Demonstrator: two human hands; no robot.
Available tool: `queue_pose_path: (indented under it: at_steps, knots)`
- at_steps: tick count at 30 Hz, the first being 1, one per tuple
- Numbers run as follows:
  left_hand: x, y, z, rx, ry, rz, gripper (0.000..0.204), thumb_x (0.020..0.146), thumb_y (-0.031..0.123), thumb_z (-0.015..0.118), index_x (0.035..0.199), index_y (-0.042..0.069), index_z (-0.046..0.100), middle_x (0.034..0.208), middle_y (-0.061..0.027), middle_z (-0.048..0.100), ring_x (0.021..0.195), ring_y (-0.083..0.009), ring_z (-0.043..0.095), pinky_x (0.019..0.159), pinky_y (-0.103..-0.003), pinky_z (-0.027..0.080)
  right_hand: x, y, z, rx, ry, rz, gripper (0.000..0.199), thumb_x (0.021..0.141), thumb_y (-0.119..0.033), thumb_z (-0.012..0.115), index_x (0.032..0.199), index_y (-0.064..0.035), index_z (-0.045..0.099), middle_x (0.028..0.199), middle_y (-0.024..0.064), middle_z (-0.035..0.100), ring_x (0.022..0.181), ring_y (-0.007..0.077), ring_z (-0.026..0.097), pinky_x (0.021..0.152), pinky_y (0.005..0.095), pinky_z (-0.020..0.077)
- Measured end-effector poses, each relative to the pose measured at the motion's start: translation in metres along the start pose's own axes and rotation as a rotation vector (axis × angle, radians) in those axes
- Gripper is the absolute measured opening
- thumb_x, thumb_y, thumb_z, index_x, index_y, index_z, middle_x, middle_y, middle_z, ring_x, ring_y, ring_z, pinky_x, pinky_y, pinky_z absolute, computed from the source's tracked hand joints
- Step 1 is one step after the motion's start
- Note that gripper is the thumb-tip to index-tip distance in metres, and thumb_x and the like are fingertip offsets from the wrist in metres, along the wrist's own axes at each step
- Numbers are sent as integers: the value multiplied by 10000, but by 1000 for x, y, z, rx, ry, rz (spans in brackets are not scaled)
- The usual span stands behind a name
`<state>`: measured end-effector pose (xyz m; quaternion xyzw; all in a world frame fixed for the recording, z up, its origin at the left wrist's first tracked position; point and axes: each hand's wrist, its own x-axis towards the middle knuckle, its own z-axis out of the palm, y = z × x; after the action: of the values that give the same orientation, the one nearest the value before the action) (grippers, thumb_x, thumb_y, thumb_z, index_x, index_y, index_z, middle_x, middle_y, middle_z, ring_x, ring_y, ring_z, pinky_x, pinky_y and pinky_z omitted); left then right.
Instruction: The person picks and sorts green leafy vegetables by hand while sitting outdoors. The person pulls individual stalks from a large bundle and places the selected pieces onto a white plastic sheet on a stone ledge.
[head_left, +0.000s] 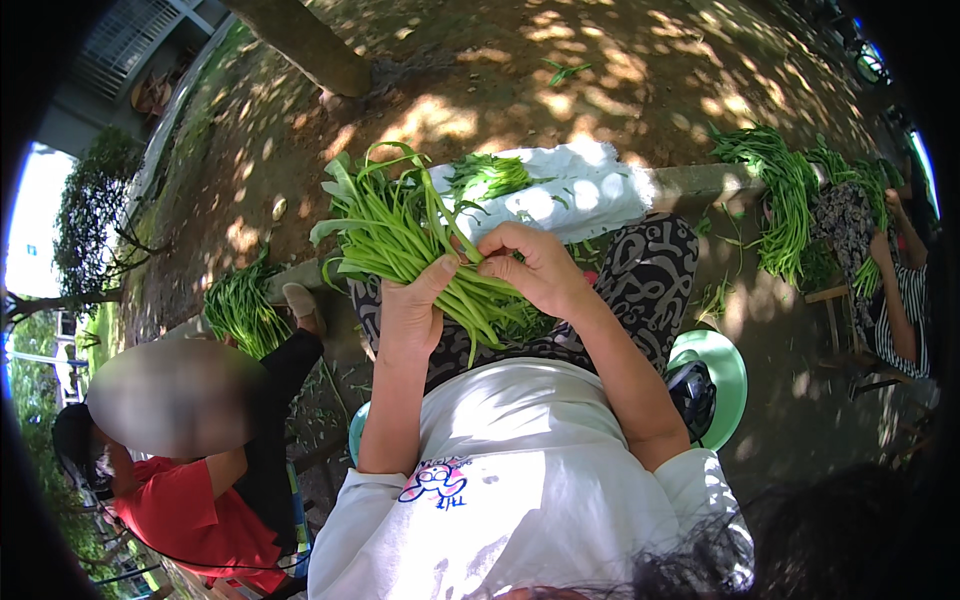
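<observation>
A thick bunch of long-stemmed leafy greens (395,230) is held up over my lap, its stems fanning out toward the upper left. My left hand (412,312) is closed around the lower part of the bunch. At the bunch's right side, my right hand (535,268) has its thumb and fingers pinched together on a green stem, close to the left thumb. Cut stem ends point down toward my patterned trousers (655,275). Loose greens (525,326) lie in my lap beneath both hands.
Ahead, a white sack (605,190) on a low ledge carries a small heap of greens (492,176). A person in red (190,500) sits at left, near another pile (243,310). At right, another person (900,300) sits by heaped greens (780,205). A tree trunk (305,45) stands beyond.
</observation>
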<state>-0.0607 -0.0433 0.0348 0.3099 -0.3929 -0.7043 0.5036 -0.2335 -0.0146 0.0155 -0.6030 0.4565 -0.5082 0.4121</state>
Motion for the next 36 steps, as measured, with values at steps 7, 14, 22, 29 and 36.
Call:
queue_pose_path:
  at_steps: [7, 14, 22, 29, 36]
  knots:
    - [-3, -6, 8, 107, 29, 98, 320, 760, -49, 717, 1038, 31, 581, 936, -36, 625, 825, -116, 594, 754, -246, 485, 2, -10, 6, -172, 88, -40, 139, 775, -63, 717, 879, -19, 635, 824, 84, 638, 737, 159, 608, 672, 268, 476]
    - [-3, -12, 11, -39, 41, 79, 347, 773, -42, 690, 1082, 44, 557, 965, -20, 599, 845, -113, 579, 773, -263, 483, 2, -3, 11, 11, 105, -135, 117, 804, -64, 686, 865, -21, 596, 777, 41, 602, 687, 124, 573, 637, 262, 458]
    - [-2, -8, 4, -129, -27, -14, 390, 757, -23, 712, 1103, 45, 547, 988, -24, 600, 878, -130, 586, 795, -280, 487, 1, -3, 12, 505, 0, 76, 92, 847, -74, 660, 872, -9, 601, 789, 12, 600, 722, 68, 556, 648, 238, 462]
    - [-2, 0, 5, 279, -32, 143, 305, 738, -69, 695, 1010, 20, 587, 899, -28, 622, 785, -106, 580, 733, -244, 478, -3, -18, 2, -43, 100, -53, 133, 801, -45, 692, 878, -13, 588, 809, 42, 590, 717, 126, 568, 677, 250, 465]
    - [-4, -7, 10, 353, 32, 229, 300, 719, -83, 614, 1000, 10, 565, 907, -47, 608, 800, -120, 577, 752, -256, 472, -3, -15, 6, -150, 92, -204, 144, 799, 5, 663, 865, -21, 538, 799, 62, 541, 697, 165, 543, 652, 285, 452]
